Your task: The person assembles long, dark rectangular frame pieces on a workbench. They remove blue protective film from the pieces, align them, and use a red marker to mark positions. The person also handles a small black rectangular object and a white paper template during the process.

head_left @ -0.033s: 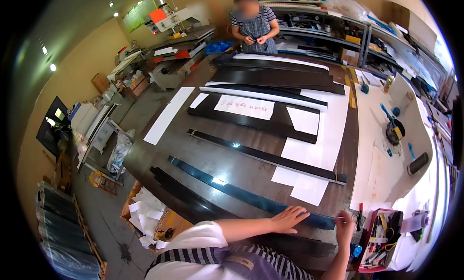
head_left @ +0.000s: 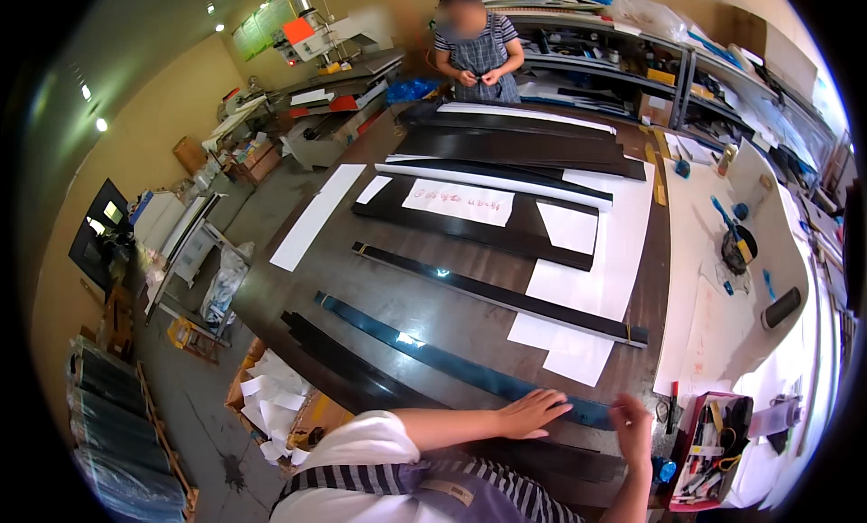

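A long dark blue glossy strip (head_left: 452,366) runs slantwise across the near part of the table. My left hand (head_left: 533,415) lies flat on it near its right end, fingers stretched out and holding nothing. At that right end is my right hand (head_left: 634,425), its fingers bent and closed over the strip's tip; their exact grip is partly hidden. Closer to me lie dark strips (head_left: 361,365), partly covered by my left arm. Beyond the blue strip rests a narrow black bundle (head_left: 488,288), banded at both ends.
Black sheets (head_left: 506,148) and white paper (head_left: 596,302) lie farther back on the table (head_left: 397,284). A red tool box (head_left: 704,451) stands at the right, near a black cup with brushes (head_left: 739,247). Across the table stands another person (head_left: 479,53), hands together.
My right hand has moved slightly left onto the end of the blue strip. My left hand has shifted a little to the left along it.
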{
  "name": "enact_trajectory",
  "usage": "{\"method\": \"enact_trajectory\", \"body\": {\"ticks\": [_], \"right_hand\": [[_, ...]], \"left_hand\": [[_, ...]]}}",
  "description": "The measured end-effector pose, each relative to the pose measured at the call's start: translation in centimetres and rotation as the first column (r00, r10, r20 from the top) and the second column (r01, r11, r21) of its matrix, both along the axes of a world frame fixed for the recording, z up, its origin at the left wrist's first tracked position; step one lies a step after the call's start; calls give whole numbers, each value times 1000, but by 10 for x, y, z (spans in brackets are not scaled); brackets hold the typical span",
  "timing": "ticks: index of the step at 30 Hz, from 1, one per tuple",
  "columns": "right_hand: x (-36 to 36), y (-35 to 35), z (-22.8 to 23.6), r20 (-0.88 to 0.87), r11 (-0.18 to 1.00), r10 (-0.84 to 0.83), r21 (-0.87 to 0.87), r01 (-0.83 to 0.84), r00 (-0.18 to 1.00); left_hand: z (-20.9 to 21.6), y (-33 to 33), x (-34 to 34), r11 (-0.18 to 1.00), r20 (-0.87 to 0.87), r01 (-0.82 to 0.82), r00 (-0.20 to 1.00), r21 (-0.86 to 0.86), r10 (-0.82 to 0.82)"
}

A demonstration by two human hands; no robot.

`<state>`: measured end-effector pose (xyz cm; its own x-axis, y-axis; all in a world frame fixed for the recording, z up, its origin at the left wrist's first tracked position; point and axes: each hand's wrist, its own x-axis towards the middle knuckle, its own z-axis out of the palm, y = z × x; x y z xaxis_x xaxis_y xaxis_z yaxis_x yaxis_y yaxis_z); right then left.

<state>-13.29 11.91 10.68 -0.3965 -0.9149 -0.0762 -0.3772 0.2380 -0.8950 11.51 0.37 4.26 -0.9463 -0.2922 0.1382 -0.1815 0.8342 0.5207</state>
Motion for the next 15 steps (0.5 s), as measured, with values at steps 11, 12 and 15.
{"method": "enact_trajectory", "body": {"ticks": [11, 12, 15], "right_hand": [[252, -21, 244, -479, 159, 762, -514, -843, 436], [272, -18, 234, -497, 200, 737, -485, -851, 457], [309, -27, 226, -449, 283, 788, -341, -896, 420]], "left_hand": [[36, 2, 154, 951, 61, 305, 952, -57, -301], [33, 2, 159, 951, 32, 305, 952, -52, -304], [18, 0, 163, 934, -72, 352, 932, -63, -356]]}}
